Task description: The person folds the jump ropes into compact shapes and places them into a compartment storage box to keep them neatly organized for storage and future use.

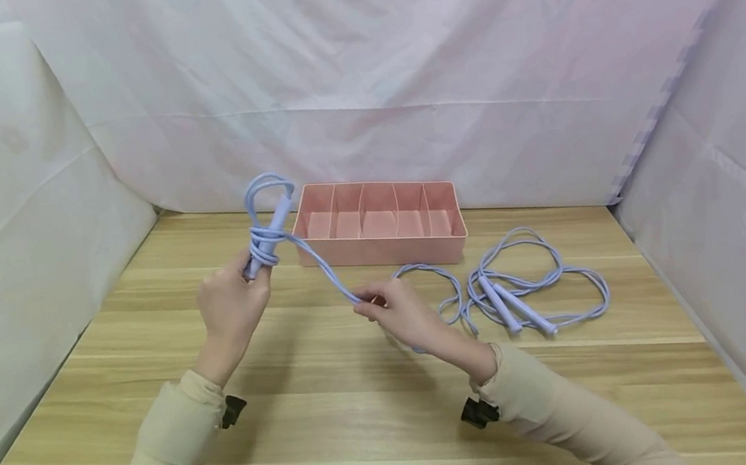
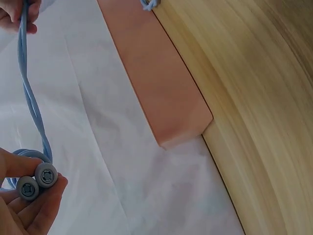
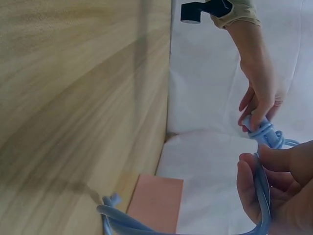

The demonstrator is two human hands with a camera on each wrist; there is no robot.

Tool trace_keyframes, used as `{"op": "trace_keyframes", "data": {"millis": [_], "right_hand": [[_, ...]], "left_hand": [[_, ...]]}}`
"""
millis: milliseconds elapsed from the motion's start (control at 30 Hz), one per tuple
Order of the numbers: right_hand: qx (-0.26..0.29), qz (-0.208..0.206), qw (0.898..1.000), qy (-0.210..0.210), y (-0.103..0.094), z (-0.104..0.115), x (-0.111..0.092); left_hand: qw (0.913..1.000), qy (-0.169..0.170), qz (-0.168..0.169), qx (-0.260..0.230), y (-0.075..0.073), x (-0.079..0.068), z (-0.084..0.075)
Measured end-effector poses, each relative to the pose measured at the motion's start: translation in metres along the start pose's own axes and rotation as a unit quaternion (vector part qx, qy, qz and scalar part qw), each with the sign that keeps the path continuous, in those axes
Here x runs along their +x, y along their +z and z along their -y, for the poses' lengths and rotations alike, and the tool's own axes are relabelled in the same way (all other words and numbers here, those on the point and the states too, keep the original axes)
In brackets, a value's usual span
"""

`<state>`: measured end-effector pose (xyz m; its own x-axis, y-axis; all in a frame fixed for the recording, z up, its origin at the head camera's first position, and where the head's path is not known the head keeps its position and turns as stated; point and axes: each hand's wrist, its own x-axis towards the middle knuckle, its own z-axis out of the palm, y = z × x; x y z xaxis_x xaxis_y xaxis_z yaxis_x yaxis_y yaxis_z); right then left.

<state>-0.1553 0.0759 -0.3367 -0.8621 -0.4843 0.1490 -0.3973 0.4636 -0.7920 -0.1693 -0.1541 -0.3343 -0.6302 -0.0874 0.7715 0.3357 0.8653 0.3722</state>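
Note:
My left hand [image 1: 232, 298] grips the two pale blue handles [image 1: 279, 214] of a jump rope side by side, above the table. Its cord is wound around them in several turns, with a loop standing above. In the left wrist view the round handle ends [image 2: 46, 175] show between thumb and fingers. From the windings, a doubled cord [image 1: 323, 263] runs down to my right hand [image 1: 410, 313], which pinches it between thumb and fingers. Beyond the right hand, a loose stretch of cord [image 1: 450, 277] lies on the table, partly hidden behind the hand.
A pink box [image 1: 382, 251] with several compartments stands at the back, just beyond the hands. To its right a second blue jump rope [image 1: 560, 272] lies coiled, its two handles together. White cloth walls [image 1: 360, 57] enclose the wooden table [image 1: 341, 435] at the back and sides.

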Motion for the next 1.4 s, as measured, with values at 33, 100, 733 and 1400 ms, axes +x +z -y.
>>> {"op": "trace_keyframes", "data": {"millis": [33,100,733,1400], "right_hand": [[-0.012,0.000,1.000,-0.010,-0.002,0.001,0.000],[-0.045,-0.001,0.998,-0.034,-0.005,0.004,-0.002],[-0.339,0.052,0.855,-0.390,-0.044,0.042,0.018],[0.051,0.108,0.967,-0.225,-0.063,-0.023,0.061]], "left_hand": [[1.0000,0.000,0.003,0.005,-0.001,0.000,0.000],[0.9996,0.005,0.013,0.025,-0.001,0.000,0.001],[0.8910,0.173,0.329,0.261,0.009,-0.042,-0.052],[0.9227,0.310,0.223,0.058,-0.024,-0.058,-0.071]]}}
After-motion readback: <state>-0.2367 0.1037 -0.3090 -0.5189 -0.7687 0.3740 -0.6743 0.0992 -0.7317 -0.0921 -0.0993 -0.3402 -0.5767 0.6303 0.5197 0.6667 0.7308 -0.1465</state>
